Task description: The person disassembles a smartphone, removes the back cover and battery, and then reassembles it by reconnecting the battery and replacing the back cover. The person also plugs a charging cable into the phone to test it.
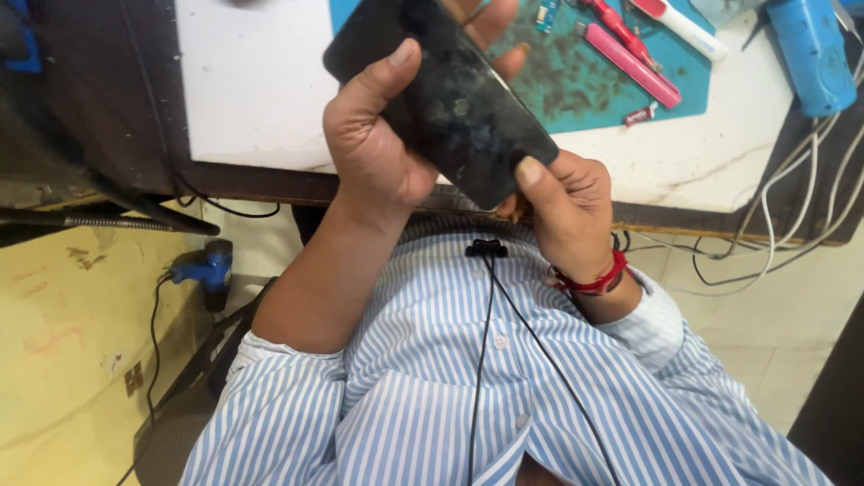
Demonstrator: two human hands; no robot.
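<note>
A dark smartphone (pixel 445 94), screen smeared and scuffed, is held up w/ both hands over the edge of a white tabletop (pixel 261 99), above a blue-striped shirt. The left hand (pixel 373 144) is wrapped round the phone's long side, thumb laid flat along the glass; the right hand (pixel 567 202), w/ a red thread band at the wrist, is closed on the lower corner, thumb pressed at the edge. Both sets of fingers are clamped on the handset, nothing else held.

Progress, as judged: the phone appears closed up and in one piece; no screen lifted, no tool applied. Pink-handled tools (pixel 630 63) and a white pen-like item (pixel 684 31) lie unused on a stained blue work mat (pixel 576 85), approx. well apart from the hands. So the opening work looks not yet begun, inspection stage at most.

Hidden or unclear: the phone's top end is cut off by the frame; its back and the far fingers can't be seen. A small circuit part near the mat's top edge is too small to identify. A blue device (pixel 810 54) w/ cables at the right is only partly in view.
</note>
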